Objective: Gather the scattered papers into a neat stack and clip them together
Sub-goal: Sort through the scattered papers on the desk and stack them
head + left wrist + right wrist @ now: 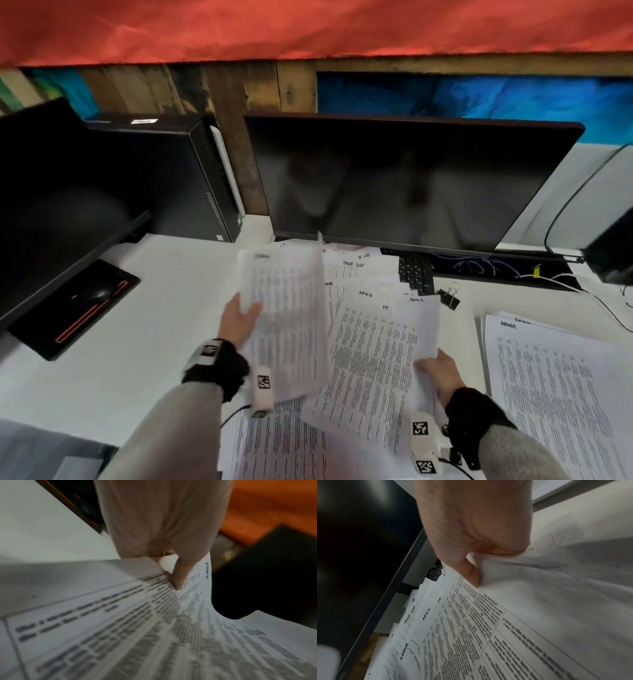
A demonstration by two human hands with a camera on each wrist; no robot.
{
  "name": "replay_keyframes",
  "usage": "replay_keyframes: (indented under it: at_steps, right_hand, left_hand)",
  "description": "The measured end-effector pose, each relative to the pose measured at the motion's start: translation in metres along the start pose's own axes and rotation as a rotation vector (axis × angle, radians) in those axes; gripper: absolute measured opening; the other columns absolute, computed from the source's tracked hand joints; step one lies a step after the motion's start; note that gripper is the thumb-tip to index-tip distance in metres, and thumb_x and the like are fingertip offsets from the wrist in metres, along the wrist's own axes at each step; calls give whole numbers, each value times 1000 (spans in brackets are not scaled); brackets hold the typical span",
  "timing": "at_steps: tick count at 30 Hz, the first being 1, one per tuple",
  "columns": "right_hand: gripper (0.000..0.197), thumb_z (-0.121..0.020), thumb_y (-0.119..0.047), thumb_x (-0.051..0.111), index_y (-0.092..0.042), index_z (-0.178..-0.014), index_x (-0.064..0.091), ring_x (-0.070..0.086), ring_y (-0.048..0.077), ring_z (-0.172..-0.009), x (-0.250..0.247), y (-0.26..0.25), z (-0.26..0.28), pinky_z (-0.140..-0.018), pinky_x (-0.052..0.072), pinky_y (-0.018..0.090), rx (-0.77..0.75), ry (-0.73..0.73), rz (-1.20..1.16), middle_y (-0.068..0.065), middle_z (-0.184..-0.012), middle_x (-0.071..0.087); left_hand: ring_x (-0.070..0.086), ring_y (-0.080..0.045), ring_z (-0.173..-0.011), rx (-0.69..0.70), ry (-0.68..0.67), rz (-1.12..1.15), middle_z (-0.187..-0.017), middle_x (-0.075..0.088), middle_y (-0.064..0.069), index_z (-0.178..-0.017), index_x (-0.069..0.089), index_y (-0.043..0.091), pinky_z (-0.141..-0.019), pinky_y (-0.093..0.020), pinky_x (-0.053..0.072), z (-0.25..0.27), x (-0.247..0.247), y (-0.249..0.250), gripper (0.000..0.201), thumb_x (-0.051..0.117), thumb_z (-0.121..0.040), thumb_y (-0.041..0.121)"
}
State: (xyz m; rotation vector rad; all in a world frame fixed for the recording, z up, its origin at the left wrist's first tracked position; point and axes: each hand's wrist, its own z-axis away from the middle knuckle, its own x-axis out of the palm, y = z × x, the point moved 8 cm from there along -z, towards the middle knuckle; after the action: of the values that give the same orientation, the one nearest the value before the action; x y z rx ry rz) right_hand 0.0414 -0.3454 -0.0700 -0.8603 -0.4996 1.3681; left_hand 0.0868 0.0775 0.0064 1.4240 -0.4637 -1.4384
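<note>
Both hands occupied w/ paper. Left hand [239, 320] pinches a lifted sheet [284, 318] near its upper left edge; left wrist view shows thumb [180, 573] pressed on the printed face, fingers behind (not visible). Sheet is raised and curling off the desk [164, 294], judged so it can be carried over to the other hand's bundle. Right hand [442, 371] grips a fanned bundle of sheets [376, 349] at its lower right corner, thumb [471, 573] on top, fingers curled beneath; bundle is tilted, edges not squared. Holding by the corner appears to keep the pages together while more are added.

More loose papers [356, 270] lie spread beyond and between the hands, some over the keyboard [414, 270]. Separate stack [555, 383] lies flat, right of right hand. Binder clip [450, 296] sits on desk beyond right hand, untouched (clipping not yet begun). Assessment: gathering stage, alignment outstanding.
</note>
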Motion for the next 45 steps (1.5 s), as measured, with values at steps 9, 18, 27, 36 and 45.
replay_keyframes:
  at_steps: [9, 18, 27, 36, 45]
  right_hand:
    - [35, -81, 13, 46, 8, -114, 57, 66, 39, -87, 5, 17, 15, -75, 54, 42, 70, -43, -54, 25, -98, 69]
    - [61, -53, -6, 48, 7, -113, 55, 64, 37, -86, 7, 19, 13, -82, 54, 47, 44, -50, -119, 23, -96, 67]
    - [40, -90, -15, 51, -3, -126, 36, 58, 28, -91, 21, 0, 15, -88, 49, 42, -16, 82, -33, 5, -96, 56]
    - [38, -89, -3, 58, 4, -123, 45, 58, 23, -72, 36, -2, 24, -45, 44, 21, 83, -86, -60, 18, -103, 60]
    - [40, -90, -15, 60, 0, -127, 59, 62, 32, -113, 51, -42, 51, -89, 53, 40, 76, -429, -402, 20, -125, 63]
  left_hand:
    - [30, -35, -132, -337, -139, -550, -148, 21, -16, -145, 35, 22, -107, -39, 32, -9, 68, -20, 62, 55, -88, 34]
    - [36, -35, -132, -359, -211, -394, -149, 32, -13, -146, 33, 21, -109, -38, 33, -11, 72, -17, 89, 62, -68, 50]
    - [39, -35, -133, -418, -307, 85, -146, 35, -17, -145, 16, 1, -111, -42, 34, 18, 98, -13, 103, 82, -68, 20]
    - [65, -24, -79, 145, -314, -124, -106, 67, -8, -142, 38, 18, -65, -27, 55, 75, 101, 28, 55, 50, -91, 3]
    - [65, -13, -106, 175, -340, 277, -115, 68, 0, -123, 58, 14, -98, -38, 50, 79, 44, 79, 37, 66, -87, 11]
